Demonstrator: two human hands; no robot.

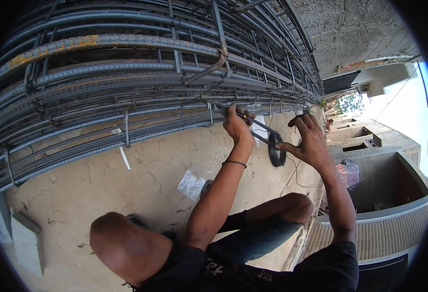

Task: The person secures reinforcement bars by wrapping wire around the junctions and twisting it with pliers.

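Note:
My left hand [238, 125] is closed around a pair of long-handled pincers [260, 125], close to their head, which reaches the lower bars of a steel rebar cage [209, 117]. The two dark handles spread toward my right hand [311, 141]. That hand is open, its fingers curled but apart, and its thumb is at the end of the lower handle. Whether the thumb presses on the handle I cannot tell. Just beyond the handles a coil of black tie wire [277, 156] rests on the ground. The tips of the pincers are partly hidden among the bars.
Stacked rebar cages [126, 44] with stirrups fill the upper left, one bar rusty. On the concrete floor [102, 185] are wire scraps, a clear plastic bag [190, 184] and a white strip [125, 158]. A concrete slab piece [27, 243] stands lower left. Buildings [389, 170] rise at right.

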